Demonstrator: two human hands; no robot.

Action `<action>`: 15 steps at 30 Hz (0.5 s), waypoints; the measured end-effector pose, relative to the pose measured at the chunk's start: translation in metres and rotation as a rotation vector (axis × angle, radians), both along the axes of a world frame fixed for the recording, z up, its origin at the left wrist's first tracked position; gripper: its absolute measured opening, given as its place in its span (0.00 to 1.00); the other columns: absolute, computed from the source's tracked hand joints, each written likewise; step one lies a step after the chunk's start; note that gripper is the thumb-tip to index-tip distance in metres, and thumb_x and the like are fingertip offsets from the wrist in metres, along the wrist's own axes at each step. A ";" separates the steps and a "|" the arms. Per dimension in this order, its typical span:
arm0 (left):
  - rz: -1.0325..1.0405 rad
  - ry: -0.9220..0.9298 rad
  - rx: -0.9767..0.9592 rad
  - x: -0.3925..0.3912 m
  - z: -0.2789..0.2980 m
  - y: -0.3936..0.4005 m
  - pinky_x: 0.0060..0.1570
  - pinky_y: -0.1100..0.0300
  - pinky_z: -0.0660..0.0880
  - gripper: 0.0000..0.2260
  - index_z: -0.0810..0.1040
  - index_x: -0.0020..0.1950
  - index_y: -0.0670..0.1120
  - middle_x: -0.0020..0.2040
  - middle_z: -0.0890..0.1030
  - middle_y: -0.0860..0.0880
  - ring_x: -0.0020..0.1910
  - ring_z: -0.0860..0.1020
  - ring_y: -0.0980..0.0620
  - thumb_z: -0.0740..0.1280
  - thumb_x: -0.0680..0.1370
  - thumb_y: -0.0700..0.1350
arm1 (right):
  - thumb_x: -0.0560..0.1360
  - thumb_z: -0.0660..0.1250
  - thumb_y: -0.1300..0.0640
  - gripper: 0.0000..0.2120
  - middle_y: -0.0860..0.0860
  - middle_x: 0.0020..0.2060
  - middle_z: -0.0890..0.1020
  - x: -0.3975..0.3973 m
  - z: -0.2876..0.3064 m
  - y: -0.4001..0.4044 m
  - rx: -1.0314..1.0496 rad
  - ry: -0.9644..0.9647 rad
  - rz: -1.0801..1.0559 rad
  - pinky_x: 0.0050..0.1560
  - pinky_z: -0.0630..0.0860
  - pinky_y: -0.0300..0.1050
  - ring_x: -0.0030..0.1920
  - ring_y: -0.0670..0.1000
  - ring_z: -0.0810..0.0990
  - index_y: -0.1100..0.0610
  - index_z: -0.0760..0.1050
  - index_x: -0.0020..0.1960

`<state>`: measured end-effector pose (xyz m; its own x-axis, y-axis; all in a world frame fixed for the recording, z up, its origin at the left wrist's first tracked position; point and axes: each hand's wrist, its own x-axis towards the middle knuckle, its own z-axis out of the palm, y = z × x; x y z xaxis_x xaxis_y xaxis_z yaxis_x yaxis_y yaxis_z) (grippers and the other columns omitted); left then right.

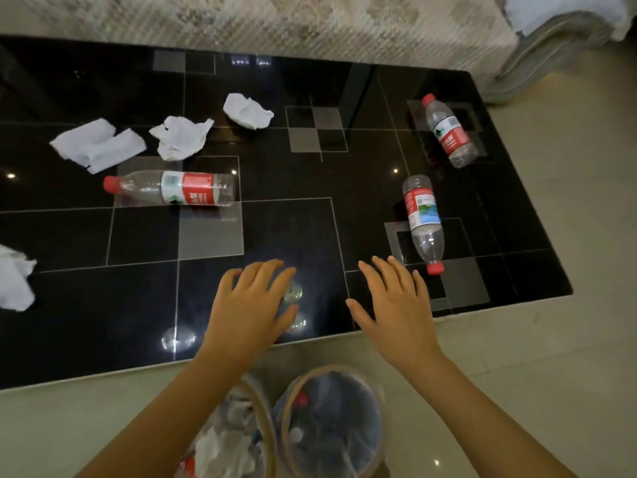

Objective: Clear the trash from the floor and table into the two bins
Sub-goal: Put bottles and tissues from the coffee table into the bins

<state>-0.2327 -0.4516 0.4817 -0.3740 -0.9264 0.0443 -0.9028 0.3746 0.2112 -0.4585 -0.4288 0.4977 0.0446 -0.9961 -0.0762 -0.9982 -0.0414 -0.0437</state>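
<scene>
Three plastic bottles and several crumpled tissues lie on the black glass desk (pixel 310 208), so the clearing is, by my judgement, only partly done. One bottle (pixel 423 222) lies near the right end of the front edge, its red cap pointing at the right hand (pixel 396 305). A second bottle (pixel 448 131) lies at the far right corner, and a third bottle (pixel 170 188) lies left of centre. Three tissues (pixel 181 136) sit toward the far left, and another tissue (pixel 13 277) is cut off at the left edge.

Both hands hover over the front edge with fingers spread and relaxed, holding nothing; the left hand (pixel 251 305) is just above its own reflection. Below them on the floor stand two bins: the left bin (pixel 267 429) holds paper, the right bin (pixel 286 419) holds bottles.

Risks, as I judge them: the round bottles could roll off the glossy glass if nudged, the near one being close to the edge. A light, empty bottle dropped carelessly could bounce from the bin rim. Sorting could also slip, paper into the bottle bin.

Labels are red and white with a green mark; the writing is too blurred to read, and no brand can be made out.
</scene>
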 end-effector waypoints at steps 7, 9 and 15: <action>-0.134 -0.062 0.032 -0.155 -0.020 -0.064 0.53 0.48 0.75 0.27 0.77 0.63 0.48 0.60 0.79 0.47 0.56 0.79 0.46 0.75 0.66 0.54 | 0.73 0.64 0.41 0.29 0.56 0.66 0.74 -0.144 -0.011 -0.077 0.027 0.045 0.003 0.66 0.65 0.62 0.69 0.58 0.69 0.54 0.68 0.69; -0.208 -0.082 0.055 -0.201 -0.027 -0.088 0.55 0.47 0.73 0.30 0.76 0.65 0.48 0.62 0.78 0.47 0.59 0.77 0.47 0.77 0.64 0.50 | 0.73 0.64 0.41 0.28 0.56 0.66 0.74 -0.184 -0.015 -0.096 0.022 0.060 0.007 0.66 0.64 0.62 0.69 0.58 0.69 0.54 0.69 0.68; -0.279 -0.179 0.168 -0.292 -0.046 -0.147 0.72 0.40 0.48 0.35 0.48 0.77 0.55 0.78 0.50 0.49 0.76 0.50 0.47 0.65 0.77 0.56 | 0.74 0.62 0.42 0.28 0.55 0.68 0.71 -0.252 -0.034 -0.133 0.043 0.086 -0.006 0.68 0.61 0.62 0.71 0.57 0.65 0.53 0.68 0.70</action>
